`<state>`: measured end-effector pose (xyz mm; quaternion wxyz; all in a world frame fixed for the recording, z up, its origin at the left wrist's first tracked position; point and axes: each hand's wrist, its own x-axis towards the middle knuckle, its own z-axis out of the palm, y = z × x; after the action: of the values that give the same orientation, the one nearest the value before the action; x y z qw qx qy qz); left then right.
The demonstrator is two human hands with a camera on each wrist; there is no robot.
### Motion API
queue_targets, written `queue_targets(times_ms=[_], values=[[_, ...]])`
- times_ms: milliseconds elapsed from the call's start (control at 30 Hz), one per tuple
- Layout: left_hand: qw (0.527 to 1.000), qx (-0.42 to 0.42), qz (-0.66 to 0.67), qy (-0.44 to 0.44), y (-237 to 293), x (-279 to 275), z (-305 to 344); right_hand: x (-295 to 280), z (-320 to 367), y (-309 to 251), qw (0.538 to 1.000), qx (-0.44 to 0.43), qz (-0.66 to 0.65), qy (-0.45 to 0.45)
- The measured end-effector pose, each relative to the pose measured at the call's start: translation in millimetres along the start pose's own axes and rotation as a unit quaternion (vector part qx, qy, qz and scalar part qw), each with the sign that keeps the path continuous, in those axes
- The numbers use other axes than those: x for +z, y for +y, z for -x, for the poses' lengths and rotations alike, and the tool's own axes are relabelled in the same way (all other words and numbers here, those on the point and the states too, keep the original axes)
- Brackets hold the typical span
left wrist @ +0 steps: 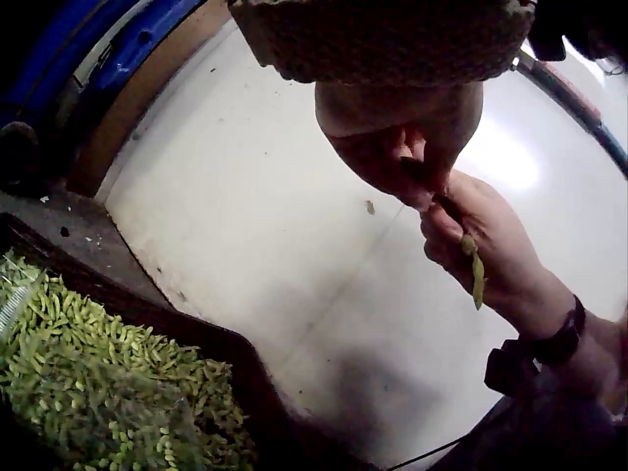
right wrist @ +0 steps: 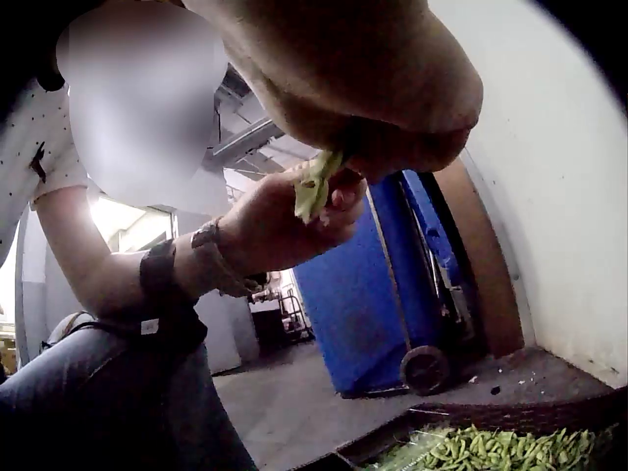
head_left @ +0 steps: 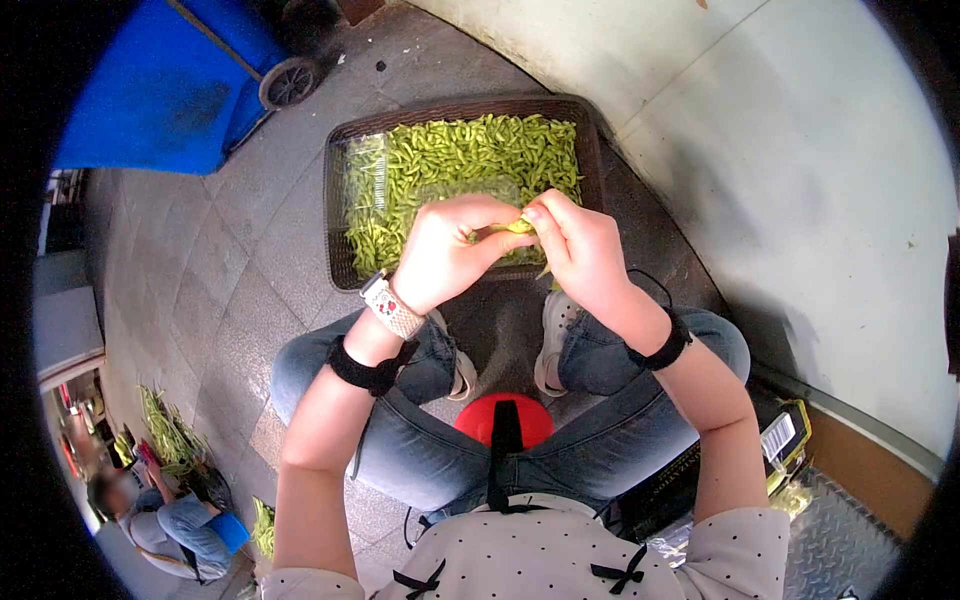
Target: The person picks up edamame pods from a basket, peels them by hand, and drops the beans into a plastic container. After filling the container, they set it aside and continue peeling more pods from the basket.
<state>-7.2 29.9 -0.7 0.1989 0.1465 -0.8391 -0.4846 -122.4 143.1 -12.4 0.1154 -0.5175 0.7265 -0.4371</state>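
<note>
A green edamame pod is pinched between both hands above a dark woven basket heaped with edamame pods. The left hand, below a watch, grips it from one side with thumb and fingers. From the other side the right hand grips at the pod, its fingers curled. In the left wrist view a green pod hangs out of the right hand's fist. A pale green pod sticks out beneath the right hand in the right wrist view, overlapping the left hand.
A clear plastic container with a barcode lies in the basket's left side. A white wall rises at the right; a wheeled blue cart stands far left. A red stool is under the person. Another person sits lower left.
</note>
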Motion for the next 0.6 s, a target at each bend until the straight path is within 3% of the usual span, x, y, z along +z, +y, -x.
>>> queue_targets(times_ms=[133, 233, 333, 500, 600], values=[[0.999, -0.031, 0.018, -0.006, -4, 4, 1, -5, -2, -1, 0.986, 0.101, -0.108, -0.074], [1.000, -0.009, 0.014, -0.021, 0, 1, 0, -8, -3, 3, 0.981, 0.084, -0.135, -0.114], [0.999, 0.001, 0.016, -0.034, 1, -1, 0, -15, -12, 5, 0.936, 0.177, -0.232, -0.196], [0.999, 0.018, 0.025, -0.024, 3, -2, 1, -18, -14, 4, 0.925, 0.206, -0.243, -0.205], [0.999, -0.010, 0.028, -0.016, 1, -3, 1, -21, -11, -6, 0.853, 0.317, -0.378, -0.168]])
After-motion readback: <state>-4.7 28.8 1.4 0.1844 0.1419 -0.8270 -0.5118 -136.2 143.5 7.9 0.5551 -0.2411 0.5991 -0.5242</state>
